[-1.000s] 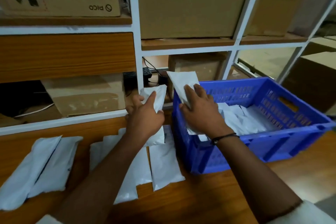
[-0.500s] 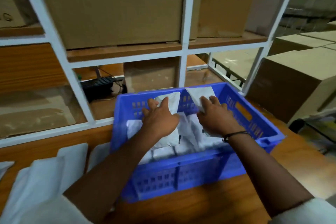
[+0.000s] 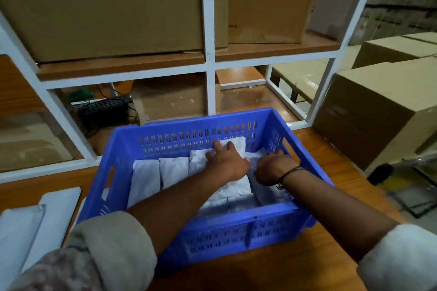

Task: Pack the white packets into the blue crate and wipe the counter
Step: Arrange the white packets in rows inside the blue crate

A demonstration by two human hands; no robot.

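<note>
Both hands were in the blue crate (image 3: 236, 222): the left hand (image 3: 228, 162) had its grip open, fingers spread flat on a white packet (image 3: 238, 145) near the far wall, while the right hand (image 3: 275, 168) dipped by the right wall, its fingers too hidden to tell its grip. That packet lay flat, long axis running near wall to far wall like its neighbours (image 3: 165, 172), so pressing it level and snug beside them would likely save room for the packets (image 3: 56, 208) on the table (image 3: 272, 274).

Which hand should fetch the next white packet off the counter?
Left, probably: the loose white plastic packets lie left of the blue plastic crate, nearer the left hand than the right hand.
</note>
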